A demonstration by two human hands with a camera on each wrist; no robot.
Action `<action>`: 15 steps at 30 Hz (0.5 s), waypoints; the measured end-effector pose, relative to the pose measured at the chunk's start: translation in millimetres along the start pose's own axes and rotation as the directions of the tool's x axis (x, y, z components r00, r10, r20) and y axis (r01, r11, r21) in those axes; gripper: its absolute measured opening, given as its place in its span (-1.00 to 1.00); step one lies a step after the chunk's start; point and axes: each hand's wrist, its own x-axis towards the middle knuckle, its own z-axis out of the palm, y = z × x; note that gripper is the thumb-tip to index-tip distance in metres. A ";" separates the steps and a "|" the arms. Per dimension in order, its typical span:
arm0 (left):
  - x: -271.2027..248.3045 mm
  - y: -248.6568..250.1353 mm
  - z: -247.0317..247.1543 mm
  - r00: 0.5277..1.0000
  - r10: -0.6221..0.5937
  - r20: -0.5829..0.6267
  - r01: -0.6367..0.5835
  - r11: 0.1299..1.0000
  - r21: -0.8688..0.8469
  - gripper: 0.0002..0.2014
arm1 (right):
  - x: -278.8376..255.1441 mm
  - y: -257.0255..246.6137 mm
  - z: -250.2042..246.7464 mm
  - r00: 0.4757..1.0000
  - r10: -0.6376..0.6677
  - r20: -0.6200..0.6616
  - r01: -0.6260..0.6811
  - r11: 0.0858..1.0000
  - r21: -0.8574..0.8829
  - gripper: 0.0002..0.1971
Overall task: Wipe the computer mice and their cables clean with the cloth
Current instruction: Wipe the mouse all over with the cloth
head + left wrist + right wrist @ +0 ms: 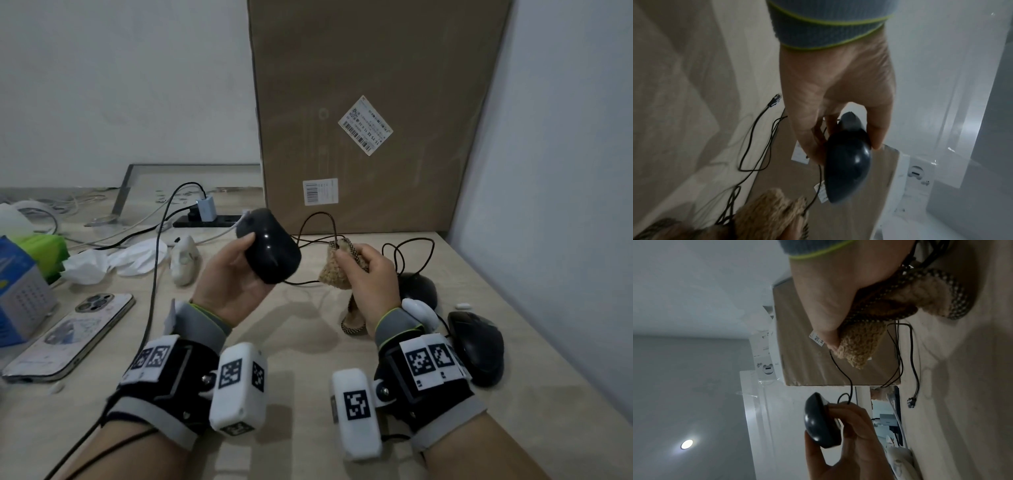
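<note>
Black mouse point(269, 247) clamped between left hand point(228, 281) fingers, presumably exposing shell; cloth point(337, 263) pinched by right hand point(371, 284) fingertips, cable point(315, 222) trailing beyond.

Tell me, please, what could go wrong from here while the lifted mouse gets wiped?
1. The left hand holds the black mouse in the air; its cable loops among other cables, so a pull could drag them.
2. The right hand holds the cloth, whose tail hangs near the two mice on the table and could snag.
</note>
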 end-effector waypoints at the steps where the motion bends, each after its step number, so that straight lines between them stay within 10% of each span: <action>1: 0.2 -3.3 1.0 0.999 -0.027 0.028 0.026 1.000 0.018 -0.38 | -1.0 -1.3 0.2 0.999 -0.004 0.032 0.004 1.000 0.005 -0.73; 10: -1.9 -10.7 3.3 0.975 -0.165 0.148 0.144 0.979 0.144 -0.35 | -11.1 -9.2 0.8 0.925 0.046 0.377 -0.044 0.999 -0.013 -0.91; 15: -2.7 -8.3 7.5 0.999 -0.032 -0.026 0.036 0.986 0.164 -0.60 | -9.5 -4.7 2.0 0.927 0.032 0.372 0.000 0.996 -0.084 -0.90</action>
